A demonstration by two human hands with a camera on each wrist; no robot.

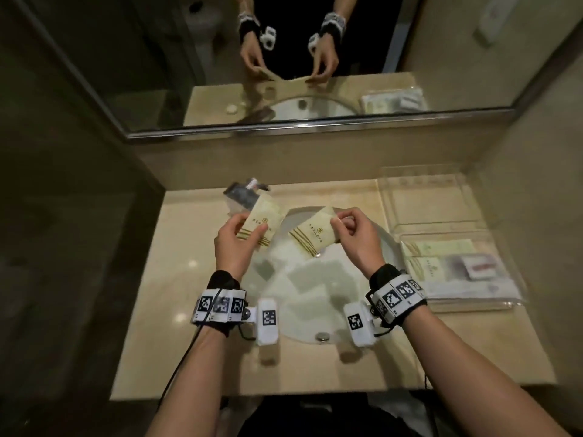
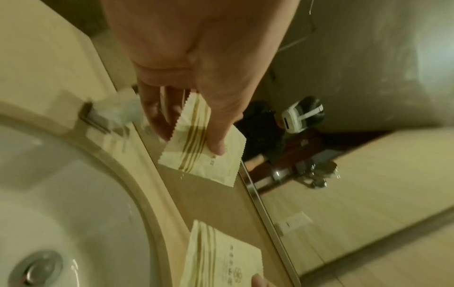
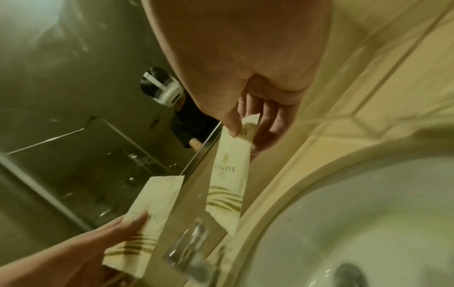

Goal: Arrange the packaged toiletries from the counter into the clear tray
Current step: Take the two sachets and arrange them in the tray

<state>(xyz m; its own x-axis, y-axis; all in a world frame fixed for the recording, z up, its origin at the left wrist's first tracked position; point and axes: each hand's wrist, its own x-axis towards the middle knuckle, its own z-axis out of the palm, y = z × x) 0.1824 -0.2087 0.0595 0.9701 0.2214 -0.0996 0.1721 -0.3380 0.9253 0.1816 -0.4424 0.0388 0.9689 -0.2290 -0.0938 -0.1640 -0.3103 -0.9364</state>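
Packets: left packet point(image 1: 260, 227) pinched by left hand point(image 1: 233, 244), right packet point(image 1: 312, 236) pinched by right hand point(image 1: 355, 236), both above sink point(image 1: 315, 298). Clear tray point(image 1: 492, 305) sits right of sink.

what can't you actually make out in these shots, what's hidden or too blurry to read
- Print on the two cream packets, left and right: too small and soft in every view to read.
- Items already in the clear tray: head view only, blurred by glare on the plastic; their count is unclear.
- Dark packet behind the left hand: partly covered by the left packet, motion-blurred in the wrist views.
- Right hand: its fingertips hide that packet's end.
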